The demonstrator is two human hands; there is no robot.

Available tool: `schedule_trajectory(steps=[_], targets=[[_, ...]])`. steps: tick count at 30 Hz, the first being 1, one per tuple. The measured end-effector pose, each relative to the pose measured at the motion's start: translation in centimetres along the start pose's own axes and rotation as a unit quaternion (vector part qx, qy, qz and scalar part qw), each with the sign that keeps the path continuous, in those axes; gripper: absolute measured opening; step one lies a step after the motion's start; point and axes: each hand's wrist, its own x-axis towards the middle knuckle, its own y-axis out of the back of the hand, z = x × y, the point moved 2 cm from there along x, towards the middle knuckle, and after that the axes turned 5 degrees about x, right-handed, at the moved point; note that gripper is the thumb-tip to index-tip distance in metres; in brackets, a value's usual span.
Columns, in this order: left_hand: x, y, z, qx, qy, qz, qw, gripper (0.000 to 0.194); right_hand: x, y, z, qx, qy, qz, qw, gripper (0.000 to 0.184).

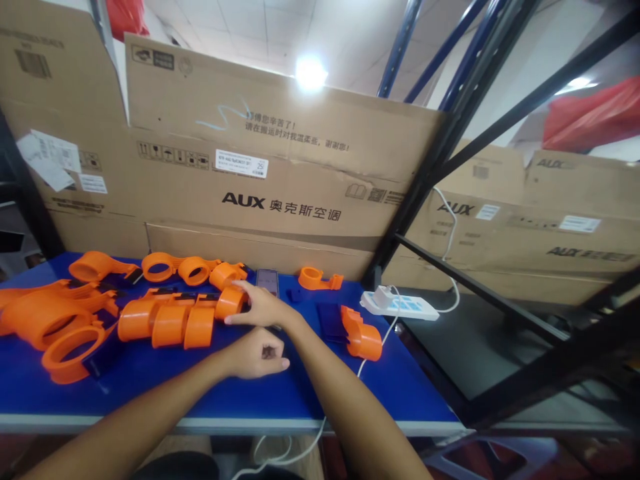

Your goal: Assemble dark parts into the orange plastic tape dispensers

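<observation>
My right hand point(263, 307) reaches across to the left, its thumb and fingers around an orange tape dispenser point(229, 303) at the end of a row. My left hand point(257, 355) is curled into a loose fist just in front of it, above the blue table point(210, 393), with nothing visible inside. Beside the held piece, several more orange tape dispensers point(170, 325) lie side by side. Behind them is another line of dispensers point(159, 267), and a heap of them point(45, 320) sits at the left.
A phone point(267, 281) lies behind my right hand. Two more dispensers, one at the back point(313, 278) and one at the right point(365, 341), lie near a white power strip point(400, 305) with a cable. Cardboard point(300, 173) walls the back; a black rack post point(425, 173) rises at the right.
</observation>
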Motion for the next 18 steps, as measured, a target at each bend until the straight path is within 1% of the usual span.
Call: schedule_trajectory(steps=[3,6,8,12,16,18], targets=[[0.0,-0.1,-0.1,-0.002,0.004,0.010,1.000,0.041,0.3,-0.1,0.1,0.004,-0.002,0.006,1.000,0.084],[0.1,-0.2,-0.4,-0.012,0.010,0.023,1.000,0.041,-0.1,0.6,0.2,0.039,-0.010,0.026,0.999,0.074],[0.3,-0.2,-0.7,-0.028,0.021,0.035,0.999,0.042,-0.4,1.4,0.1,0.092,0.001,0.042,0.995,0.068],[0.7,-0.1,-1.2,-0.071,0.050,0.074,0.993,0.044,-0.7,3.3,-0.6,0.201,0.034,0.083,0.975,0.060],[1.0,-0.2,-1.9,-0.115,0.083,0.118,0.983,0.041,-0.8,5.4,-1.2,0.238,0.049,0.138,0.960,0.059],[1.1,-0.3,-2.5,-0.155,0.110,0.151,0.970,0.038,-1.0,6.6,-1.4,0.255,0.068,0.181,0.947,0.058]])
